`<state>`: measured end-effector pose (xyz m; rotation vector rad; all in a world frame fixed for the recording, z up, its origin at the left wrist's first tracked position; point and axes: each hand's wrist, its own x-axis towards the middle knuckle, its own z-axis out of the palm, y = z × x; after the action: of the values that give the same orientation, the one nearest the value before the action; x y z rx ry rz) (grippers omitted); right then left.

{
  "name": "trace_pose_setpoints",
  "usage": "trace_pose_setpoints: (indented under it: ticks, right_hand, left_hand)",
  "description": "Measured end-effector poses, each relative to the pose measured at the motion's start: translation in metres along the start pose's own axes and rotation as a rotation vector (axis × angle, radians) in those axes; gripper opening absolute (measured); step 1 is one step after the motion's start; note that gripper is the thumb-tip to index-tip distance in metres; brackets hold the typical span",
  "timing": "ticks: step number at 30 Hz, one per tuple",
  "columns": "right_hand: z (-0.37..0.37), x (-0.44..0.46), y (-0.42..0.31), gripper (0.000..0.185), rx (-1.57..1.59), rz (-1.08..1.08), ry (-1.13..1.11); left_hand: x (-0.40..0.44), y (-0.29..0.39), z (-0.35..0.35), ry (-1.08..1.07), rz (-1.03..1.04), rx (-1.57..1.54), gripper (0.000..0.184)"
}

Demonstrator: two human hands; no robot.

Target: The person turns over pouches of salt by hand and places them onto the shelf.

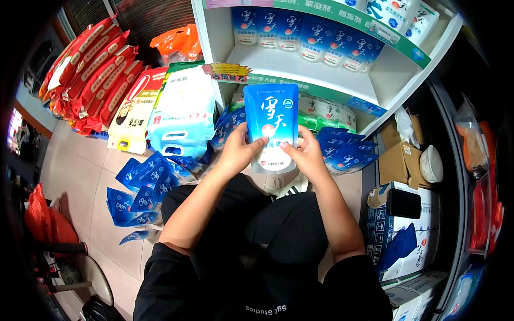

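Note:
A blue and white salt pouch (272, 120) is held upright in front of me, its printed front facing me. My left hand (243, 147) grips its left edge, thumb lying across the front. On the opposite edge my right hand (308, 152) has the same kind of grip, and the fingers behind the pouch are hidden. Matching pouches (144, 187) lie in a heap on the floor to my left. Another group of them (345, 150) stands at the shelf's foot, right of my hands.
A white shelf (316, 75) ahead holds a row of salt pouches (316, 40) on its upper level and green-white packs (326, 112) below. Red sacks (96, 80) are stacked at left. Cartons (428, 208) with a dark phone (404, 204), and a white bowl (431, 163), are at right.

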<state>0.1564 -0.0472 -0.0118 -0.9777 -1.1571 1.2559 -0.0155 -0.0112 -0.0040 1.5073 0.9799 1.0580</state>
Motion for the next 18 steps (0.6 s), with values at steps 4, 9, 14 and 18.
trace_pose_setpoints:
  ticks: [4,9,14,18]
  right_hand:
    - [0.004,-0.001,-0.002,0.039,0.014,-0.022,-0.003]
    - [0.004,0.0,0.0,0.038,-0.005,-0.021,-0.004]
    - [0.003,0.001,0.001,0.038,-0.016,-0.022,-0.003]
    - [-0.001,0.003,-0.003,0.041,-0.049,0.01,-0.009]
  left_hand:
    - [-0.002,0.004,-0.001,0.006,-0.007,0.004,0.034]
    - [-0.002,0.002,-0.004,0.002,-0.01,0.006,0.033]
    - [-0.001,-0.001,-0.003,0.007,-0.013,0.009,0.033]
    - [0.003,-0.002,-0.001,0.008,0.007,-0.002,0.034]
